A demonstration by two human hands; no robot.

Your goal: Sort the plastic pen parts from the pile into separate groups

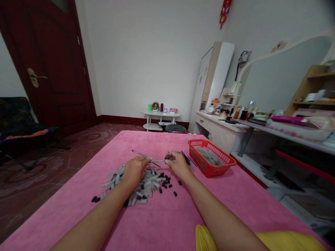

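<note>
My left hand (134,170) is closed over the far edge of a pile of short clear pen caps (151,183). From its fingers a slim pen barrel (140,153) with a dark end points away to the upper left. A second pale pen barrel (158,161) spans the gap between my hands, and my right hand (179,165) pinches its right end. Small dark pieces show at the right fingers, too blurred to name. Loose black plugs (175,193) lie beside the caps. Just past my right hand lie thin dark sticks (187,158), partly hidden by it.
A red plastic basket (192,153) with pale slim pieces inside stands at the right of the pink-covered table (157,223). Yellow material (202,238) lies by my right forearm. A white dresser (222,130) is beyond to the right, a folding chair (23,122) to the left.
</note>
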